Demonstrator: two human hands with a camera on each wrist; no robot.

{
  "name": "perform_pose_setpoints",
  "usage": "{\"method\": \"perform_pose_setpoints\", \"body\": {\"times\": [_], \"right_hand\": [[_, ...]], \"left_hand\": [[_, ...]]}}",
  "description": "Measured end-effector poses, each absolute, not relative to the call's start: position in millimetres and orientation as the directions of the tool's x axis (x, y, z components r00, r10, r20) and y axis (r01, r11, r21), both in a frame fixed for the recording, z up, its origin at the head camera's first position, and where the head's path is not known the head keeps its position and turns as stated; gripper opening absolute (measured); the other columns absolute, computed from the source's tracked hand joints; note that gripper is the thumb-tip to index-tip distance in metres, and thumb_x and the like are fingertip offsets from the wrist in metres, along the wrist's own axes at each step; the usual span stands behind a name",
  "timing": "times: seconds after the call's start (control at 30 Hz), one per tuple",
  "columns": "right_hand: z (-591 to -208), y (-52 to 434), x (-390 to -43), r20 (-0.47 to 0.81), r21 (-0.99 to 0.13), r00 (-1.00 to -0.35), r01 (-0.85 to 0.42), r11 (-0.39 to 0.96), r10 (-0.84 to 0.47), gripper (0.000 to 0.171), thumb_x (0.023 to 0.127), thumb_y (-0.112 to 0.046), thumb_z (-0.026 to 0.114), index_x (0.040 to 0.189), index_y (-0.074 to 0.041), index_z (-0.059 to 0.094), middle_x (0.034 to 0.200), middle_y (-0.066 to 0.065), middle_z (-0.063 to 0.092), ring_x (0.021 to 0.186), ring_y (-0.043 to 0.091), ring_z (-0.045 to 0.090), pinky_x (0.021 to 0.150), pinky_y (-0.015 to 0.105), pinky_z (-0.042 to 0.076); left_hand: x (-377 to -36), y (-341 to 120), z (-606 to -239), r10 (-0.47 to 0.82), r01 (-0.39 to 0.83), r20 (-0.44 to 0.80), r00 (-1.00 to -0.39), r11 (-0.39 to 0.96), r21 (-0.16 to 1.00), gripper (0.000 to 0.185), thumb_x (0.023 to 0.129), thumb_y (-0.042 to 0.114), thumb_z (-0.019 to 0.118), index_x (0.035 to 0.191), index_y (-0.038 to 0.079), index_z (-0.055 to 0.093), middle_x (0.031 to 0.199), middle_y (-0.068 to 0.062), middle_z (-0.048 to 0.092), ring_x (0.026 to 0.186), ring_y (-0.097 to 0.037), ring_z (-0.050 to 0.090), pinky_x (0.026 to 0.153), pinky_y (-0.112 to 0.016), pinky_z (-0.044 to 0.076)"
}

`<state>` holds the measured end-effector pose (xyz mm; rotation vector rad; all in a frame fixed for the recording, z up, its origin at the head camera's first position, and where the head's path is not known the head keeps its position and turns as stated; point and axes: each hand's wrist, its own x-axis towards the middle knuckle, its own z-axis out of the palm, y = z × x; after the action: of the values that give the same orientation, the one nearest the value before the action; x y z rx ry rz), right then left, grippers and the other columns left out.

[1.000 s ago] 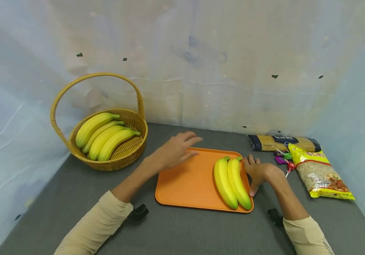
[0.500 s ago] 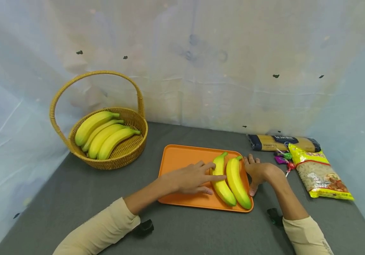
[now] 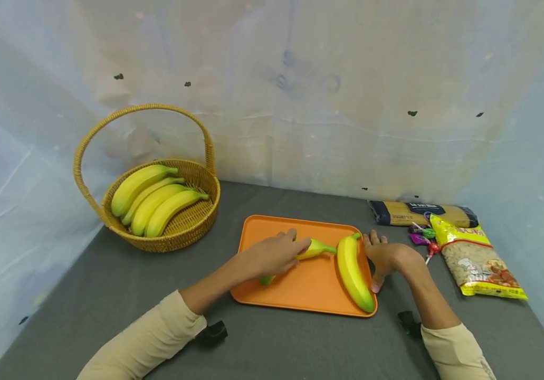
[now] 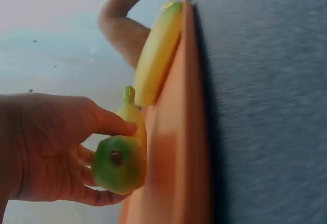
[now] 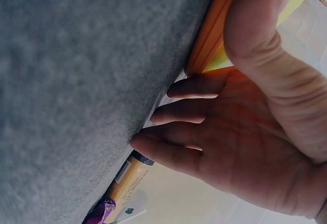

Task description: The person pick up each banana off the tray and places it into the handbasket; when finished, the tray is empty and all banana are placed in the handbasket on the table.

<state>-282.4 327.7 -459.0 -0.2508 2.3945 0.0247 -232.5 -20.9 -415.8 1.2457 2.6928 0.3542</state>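
Grey table (image 3: 124, 295); left wrist alone shows banana's (image 4: 120, 160) green tip.

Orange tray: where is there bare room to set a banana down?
The orange tray is bare along its far edge and between the left hand and the lying banana. Its right edge is crowded by the right hand.

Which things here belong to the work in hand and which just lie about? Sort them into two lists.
In hand:
left hand gripping one banana
second banana on the orange tray
right hand at the tray's right edge
basket holding four bananas

Lying about:
spaghetti packet
yellow bag
lollipops
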Motion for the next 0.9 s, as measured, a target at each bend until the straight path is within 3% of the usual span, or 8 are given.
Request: {"method": "perform_pose_setpoints", "body": {"times": [0.17,0.37,0.5,0.67,0.9], "right_hand": [[-460,329,-285,-0.668,-0.058,-0.721,-0.191,0.98,-0.181,0.169,0.044,-0.069,0.093,0.168,-0.001,0.0,0.172,0.031,-0.011,0.159,0.056,-0.003,0.119,0.08,0.015],[-422,302,-262,-0.678,-0.092,-0.709,-0.181,0.979,-0.195,0.156,0.058,-0.054,0.096,0.165,0.006,0.0,0.169,0.038,-0.011,0.156,0.06,-0.004,0.118,0.082,0.011],[-407,292,-252,-0.678,-0.103,-0.71,-0.162,0.981,-0.189,0.15,0.062,-0.047,0.097,0.165,0.008,0.001,0.168,0.04,-0.01,0.155,0.062,-0.004,0.117,0.082,0.011],[-419,302,-259,-0.672,-0.07,-0.719,-0.177,0.982,-0.178,0.155,0.058,-0.056,0.095,0.167,0.001,0.001,0.171,0.035,-0.01,0.158,0.057,-0.002,0.118,0.082,0.014],[-439,315,-270,-0.671,-0.06,-0.721,-0.179,0.982,-0.172,0.158,0.054,-0.057,0.095,0.167,-0.001,-0.001,0.171,0.034,-0.011,0.158,0.057,-0.001,0.119,0.08,0.016]], "left_hand": [[-242,-39,-393,0.693,0.684,0.095,-0.714,0.663,0.306,0.032,0.104,0.012,0.061,0.133,0.016,0.05,0.114,-0.011,0.058,0.083,-0.019,0.053,0.069,-0.029,0.047],[-251,-83,-345,0.576,0.636,0.282,-0.767,0.737,0.227,0.049,0.094,0.004,0.064,0.141,0.009,0.053,0.112,-0.015,0.06,0.086,-0.027,0.056,0.071,-0.038,0.051],[-255,-125,-318,0.479,0.574,0.367,-0.797,0.789,0.218,0.053,0.094,0.007,0.07,0.144,0.005,0.055,0.117,-0.02,0.06,0.091,-0.032,0.059,0.075,-0.044,0.053],[-261,-180,-302,0.324,0.432,0.359,-0.875,0.858,0.277,0.053,0.097,0.008,0.071,0.146,0.001,0.053,0.125,-0.026,0.058,0.095,-0.038,0.059,0.08,-0.049,0.051],[-285,-241,-317,0.132,0.204,0.267,-0.954,0.943,0.262,0.053,0.097,0.005,0.07,0.146,-0.006,0.051,0.139,-0.034,0.052,0.119,-0.054,0.054,0.097,-0.066,0.046]]}}
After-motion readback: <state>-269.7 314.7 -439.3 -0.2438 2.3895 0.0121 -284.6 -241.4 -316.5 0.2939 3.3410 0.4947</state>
